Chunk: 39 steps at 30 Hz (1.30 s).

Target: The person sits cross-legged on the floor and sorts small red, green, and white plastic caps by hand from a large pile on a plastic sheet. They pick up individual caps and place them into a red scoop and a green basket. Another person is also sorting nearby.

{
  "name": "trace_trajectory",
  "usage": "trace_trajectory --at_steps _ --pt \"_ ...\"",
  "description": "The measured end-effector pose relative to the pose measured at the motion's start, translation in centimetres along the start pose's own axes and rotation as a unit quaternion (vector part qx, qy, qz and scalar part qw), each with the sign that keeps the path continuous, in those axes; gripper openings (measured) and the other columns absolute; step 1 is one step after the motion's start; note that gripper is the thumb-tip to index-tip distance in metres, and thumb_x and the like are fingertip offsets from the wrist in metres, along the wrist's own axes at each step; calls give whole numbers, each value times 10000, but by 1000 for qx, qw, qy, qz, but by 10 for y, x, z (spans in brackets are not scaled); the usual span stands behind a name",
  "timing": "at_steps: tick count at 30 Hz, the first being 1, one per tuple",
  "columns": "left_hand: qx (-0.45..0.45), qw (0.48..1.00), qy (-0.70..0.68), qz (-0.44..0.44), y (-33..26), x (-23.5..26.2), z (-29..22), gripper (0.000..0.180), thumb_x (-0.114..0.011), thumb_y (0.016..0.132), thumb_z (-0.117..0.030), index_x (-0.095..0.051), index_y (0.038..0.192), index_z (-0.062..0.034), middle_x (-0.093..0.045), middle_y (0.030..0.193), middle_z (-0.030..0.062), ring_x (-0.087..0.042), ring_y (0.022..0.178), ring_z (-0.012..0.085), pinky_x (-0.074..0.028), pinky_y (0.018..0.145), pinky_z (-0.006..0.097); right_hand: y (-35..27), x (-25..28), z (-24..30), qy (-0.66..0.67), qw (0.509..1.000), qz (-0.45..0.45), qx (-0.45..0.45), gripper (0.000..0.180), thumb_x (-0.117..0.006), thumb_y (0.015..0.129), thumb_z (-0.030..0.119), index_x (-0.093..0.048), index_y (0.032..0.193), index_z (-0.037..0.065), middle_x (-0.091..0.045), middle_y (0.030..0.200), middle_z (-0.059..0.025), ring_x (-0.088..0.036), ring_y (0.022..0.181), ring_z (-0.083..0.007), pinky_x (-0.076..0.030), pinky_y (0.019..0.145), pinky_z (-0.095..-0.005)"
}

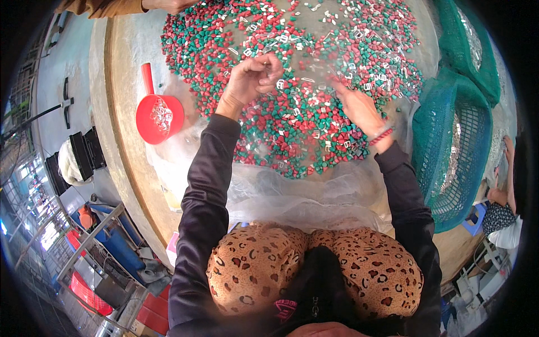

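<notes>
A broad heap of small red and green cone-shaped pieces (269, 129) covers the sheeted table before me. Small white and silvery buckle-like pieces (382, 73) lie scattered through it. My left hand (255, 78) hovers over the middle of the heap, its fingers curled in toward the thumb; whatever they hold is hidden. To its right, my right hand (360, 109) reaches low over the heap with its index finger stretched out. Its fingertips are blurred beside the loose pieces, and I see nothing held there.
Left of the heap lies a red dipper (145, 130) with silvery pieces inside. Green mesh-lined baskets (432, 168) stand on the right, also containing silvery pieces. Another person's hand (168, 4) is at the top left; a further person's arm (510, 174) shows far right. Clear plastic sheeting (292, 194) covers the near edge.
</notes>
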<state>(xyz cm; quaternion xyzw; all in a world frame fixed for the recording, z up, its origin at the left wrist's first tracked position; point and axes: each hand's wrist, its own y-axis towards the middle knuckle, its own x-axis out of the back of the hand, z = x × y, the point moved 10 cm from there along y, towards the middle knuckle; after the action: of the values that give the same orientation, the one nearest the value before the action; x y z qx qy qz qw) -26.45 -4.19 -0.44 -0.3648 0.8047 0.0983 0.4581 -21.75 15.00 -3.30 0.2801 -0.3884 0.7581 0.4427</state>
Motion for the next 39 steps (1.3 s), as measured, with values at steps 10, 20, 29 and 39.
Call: trace_trajectory --at_steps 10,20,29,39 --pt "-44 601 797 -33 50 -18 21 185 -611 863 -233 -658 929 -66 -661 854 92 -650 741 253 -499 645 380 -8 -1 -22 490 853 32 -175 204 -617 905 211 -667 1000 37 -458 587 112 -367 476 -1 -267 416 -206" --pt "51 514 855 -34 66 -4 49 185 -612 794 -212 -655 858 -44 -665 831 159 -652 821 341 -521 707 433 -55 91 38 806 562 143 120 202 -546 942 225 -516 917 27 -295 573 45 -276 483 -47 -177 383 -195" --pt "49 989 93 -105 23 16 20 300 -469 889 -255 -585 1053 -33 -518 818 -10 -344 579 57 -266 442 170 -65 125 53 827 499 169 196 299 -411 1002 249 -404 775 54 -301 563 13 -253 450 -60 -151 340 -201" --pt "4 505 863 24 85 -29 92 220 -505 895 -222 -668 965 -92 -661 978 102 -647 899 285 -510 745 414 -44 37 -6 990 63 44 -115 155 -406 971 115 -436 870 1 -322 749 -30 -321 652 -101 -291 433 -212"
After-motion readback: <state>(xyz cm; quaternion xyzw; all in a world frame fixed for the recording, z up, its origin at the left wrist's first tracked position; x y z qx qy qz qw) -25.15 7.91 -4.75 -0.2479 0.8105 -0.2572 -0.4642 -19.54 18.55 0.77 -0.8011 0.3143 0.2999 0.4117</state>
